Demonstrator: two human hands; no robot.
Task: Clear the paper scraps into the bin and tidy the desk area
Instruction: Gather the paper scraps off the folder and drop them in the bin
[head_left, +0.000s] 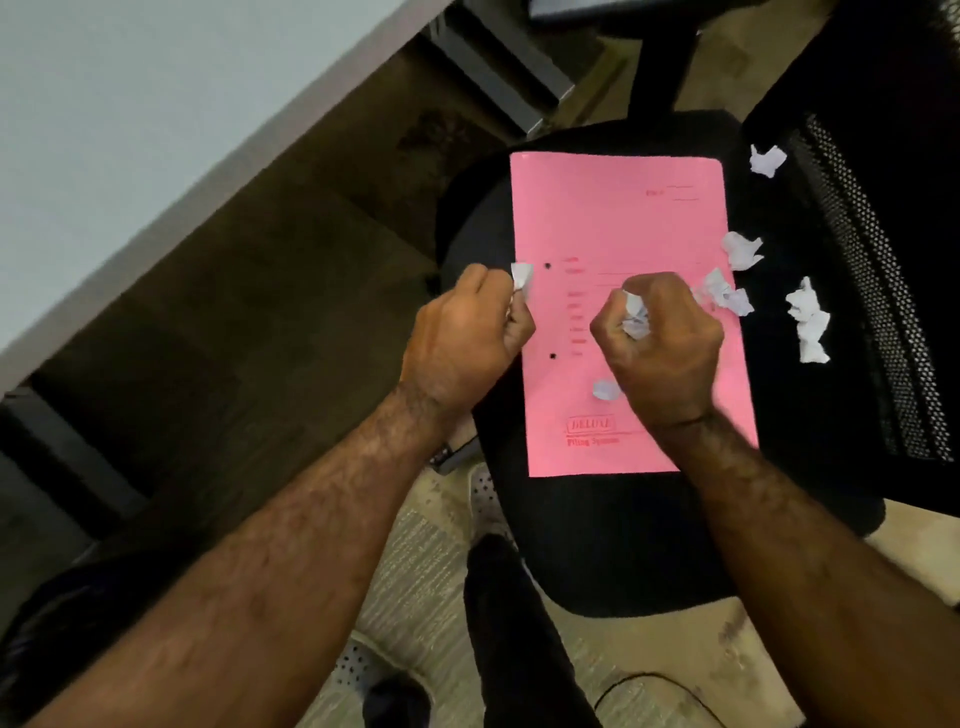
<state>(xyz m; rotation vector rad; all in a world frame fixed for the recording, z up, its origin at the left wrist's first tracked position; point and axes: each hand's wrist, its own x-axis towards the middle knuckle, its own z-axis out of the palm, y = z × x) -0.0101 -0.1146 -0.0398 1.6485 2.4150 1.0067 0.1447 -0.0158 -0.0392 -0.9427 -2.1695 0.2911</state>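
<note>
A pink file folder (618, 223) is laid flat on the seat of a black office chair (613, 545), and everything else is placed here relative to that folder. Red print is seen on its cover, with two punched holes near its left edge.

The left hand (467, 338) is held at the folder's left edge, its fingers (519, 325) curled closed around a white paper scrap (522, 283) that pokes out above the fist. The right hand (662, 348) is held over the middle of the folder, clenched into a fist around a crumpled paper wad (636, 317) that shows between thumb and knuckles.

A small loose scrap (605, 389) is lying on the folder just beside the right hand, below the thumb side. A crumpled cluster (724, 296) is lying at the folder's right edge, partly on the pink cover. Beyond that edge, on the chair seat, three more pieces are seen: one (743, 250) just beside the edge, a longer pair (808, 319) further right, and one (767, 160) near the folder's top right corner, close to the mesh backrest (872, 270).

To the left of the folder, a pale desk surface (130, 114) is seen at an angle, with dark floor beneath it. Below the folder, a light textured floor (415, 571) is visible between the forearms.
</note>
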